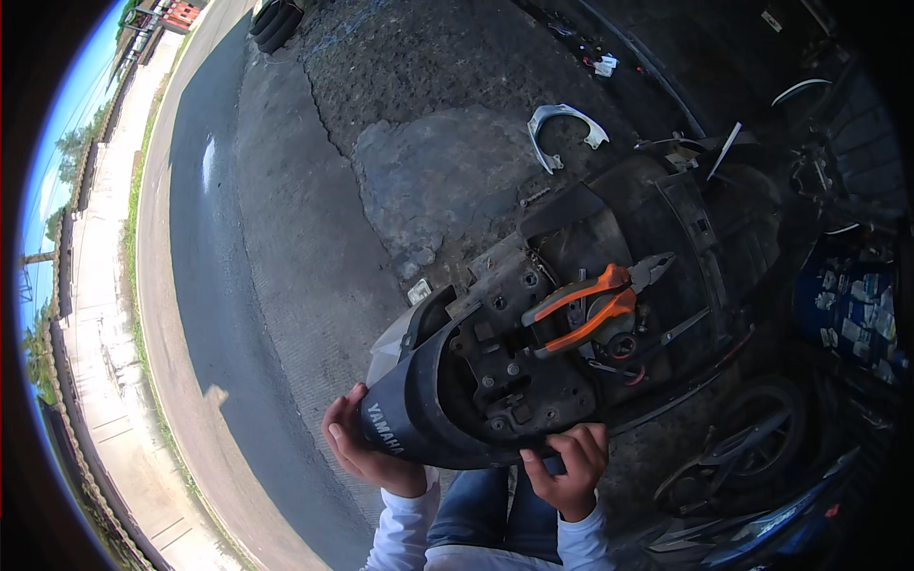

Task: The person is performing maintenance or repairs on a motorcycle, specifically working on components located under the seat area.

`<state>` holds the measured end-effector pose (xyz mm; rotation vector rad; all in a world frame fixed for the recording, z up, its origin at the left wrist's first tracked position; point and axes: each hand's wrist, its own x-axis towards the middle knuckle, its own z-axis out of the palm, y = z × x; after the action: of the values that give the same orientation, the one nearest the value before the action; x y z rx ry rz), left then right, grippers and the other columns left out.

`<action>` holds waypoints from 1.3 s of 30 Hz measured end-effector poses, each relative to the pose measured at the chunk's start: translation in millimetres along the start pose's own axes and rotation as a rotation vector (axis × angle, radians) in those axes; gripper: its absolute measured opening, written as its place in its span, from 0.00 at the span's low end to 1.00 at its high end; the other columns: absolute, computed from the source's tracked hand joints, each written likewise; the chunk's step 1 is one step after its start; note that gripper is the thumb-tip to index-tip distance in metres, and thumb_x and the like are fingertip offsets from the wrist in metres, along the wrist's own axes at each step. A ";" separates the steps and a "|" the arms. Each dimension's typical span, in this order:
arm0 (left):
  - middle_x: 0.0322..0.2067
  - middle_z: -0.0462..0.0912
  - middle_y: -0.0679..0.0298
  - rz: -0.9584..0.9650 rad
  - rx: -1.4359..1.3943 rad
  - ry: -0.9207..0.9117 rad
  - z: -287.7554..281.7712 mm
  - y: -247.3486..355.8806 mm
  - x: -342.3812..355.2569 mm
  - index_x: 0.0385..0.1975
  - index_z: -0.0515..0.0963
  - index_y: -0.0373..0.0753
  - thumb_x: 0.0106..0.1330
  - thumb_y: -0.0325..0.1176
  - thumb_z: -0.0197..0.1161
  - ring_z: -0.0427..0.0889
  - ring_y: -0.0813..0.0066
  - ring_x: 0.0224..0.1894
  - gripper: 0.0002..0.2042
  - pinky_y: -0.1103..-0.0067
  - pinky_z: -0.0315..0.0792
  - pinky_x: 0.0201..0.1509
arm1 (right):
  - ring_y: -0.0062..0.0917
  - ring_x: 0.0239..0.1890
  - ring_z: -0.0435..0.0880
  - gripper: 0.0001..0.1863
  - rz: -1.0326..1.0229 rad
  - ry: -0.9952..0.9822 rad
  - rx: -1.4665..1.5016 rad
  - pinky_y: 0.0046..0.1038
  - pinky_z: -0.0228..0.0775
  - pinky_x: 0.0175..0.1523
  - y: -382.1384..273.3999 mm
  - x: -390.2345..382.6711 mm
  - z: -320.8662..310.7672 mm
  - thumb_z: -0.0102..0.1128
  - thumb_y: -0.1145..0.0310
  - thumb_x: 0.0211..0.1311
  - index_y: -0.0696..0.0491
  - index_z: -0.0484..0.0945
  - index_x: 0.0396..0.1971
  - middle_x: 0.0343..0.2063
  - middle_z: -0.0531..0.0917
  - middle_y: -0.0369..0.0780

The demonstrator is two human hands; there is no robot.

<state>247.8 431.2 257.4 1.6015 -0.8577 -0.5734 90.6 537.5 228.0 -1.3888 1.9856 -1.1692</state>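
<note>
A black plastic motorcycle tail cover (415, 388) lies at the rear end of a motorcycle with its seat off. My left hand (373, 461) is closed around the cover's rear left end, fingers on its outer side. On the near edge of the same cover, my right hand (571, 468) grips with bent fingers and thumb. Bolts show in the dark metal rear frame (514, 366) beside the cover. Combination pliers (600, 312) with orange handles rest on top of the motorcycle body (657, 228), jaws pointing away to the right.
A silver curved part (545, 133), like a grab rail, lies on the dark ground beyond the motorcycle. Stacked tyres (277, 25) stand at the far left. To the right are a wheel (759, 433) and a blue container (847, 305) with small packets. A road runs along the left.
</note>
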 end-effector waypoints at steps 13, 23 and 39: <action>0.36 0.80 0.51 -0.007 -0.066 0.017 1.7 1.2 -0.2 0.41 0.69 0.34 0.73 0.40 0.37 0.78 0.61 0.45 0.16 0.68 0.68 0.56 | 0.30 0.31 0.73 0.15 0.022 -0.016 -0.028 0.30 0.67 0.37 -2.9 1.8 -1.7 0.73 0.61 0.42 0.53 0.75 0.21 0.23 0.76 0.34; 0.38 0.80 0.54 0.046 -0.027 -0.047 -4.3 -3.0 2.8 0.41 0.70 0.34 0.73 0.41 0.34 0.78 0.64 0.45 0.19 0.70 0.67 0.58 | 0.30 0.26 0.67 0.21 0.129 0.077 -0.003 0.31 0.59 0.31 -20.3 15.0 9.7 0.69 0.56 0.45 0.53 0.67 0.14 0.17 0.70 0.37; 0.39 0.78 0.51 0.031 -0.005 -0.069 -1.0 1.4 2.1 0.42 0.69 0.34 0.72 0.42 0.35 0.76 0.63 0.46 0.18 0.69 0.66 0.58 | 0.30 0.31 0.69 0.17 0.001 -0.072 0.011 0.31 0.61 0.37 -7.8 9.1 -7.6 0.69 0.58 0.43 0.54 0.73 0.23 0.23 0.72 0.37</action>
<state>249.5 430.0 259.2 1.5686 -0.9299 -0.6118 85.5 531.1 239.6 -1.4043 1.9276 -1.1117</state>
